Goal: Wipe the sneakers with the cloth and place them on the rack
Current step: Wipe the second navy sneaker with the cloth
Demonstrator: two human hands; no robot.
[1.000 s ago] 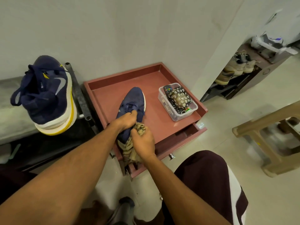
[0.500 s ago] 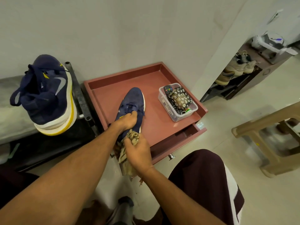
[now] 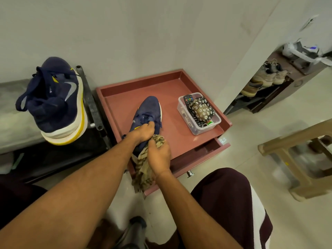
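Note:
A navy sneaker (image 3: 150,110) lies on the red-brown table top (image 3: 172,137), toe pointing away from me. My left hand (image 3: 143,131) grips it at the laces and collar. My right hand (image 3: 158,156) holds a crumpled striped tan cloth (image 3: 143,169) against the sneaker's heel, which the hands and cloth hide. The cloth's loose end hangs over the table's front edge. The second navy sneaker (image 3: 53,101), with a white and yellow sole, rests tilted on the black rack (image 3: 89,105) at the left.
A clear plastic box (image 3: 198,114) with a remote and a floral pouch stands on the table's right side. The drawer below the table top (image 3: 197,155) is pulled out. A shoe shelf with pale shoes (image 3: 264,79) is at the back right, a beige stool (image 3: 301,159) at the right.
My right hand with the cloth slid down the heel toward me, then back up against it. My left hand kept its grip on the sneaker, which stayed in place.

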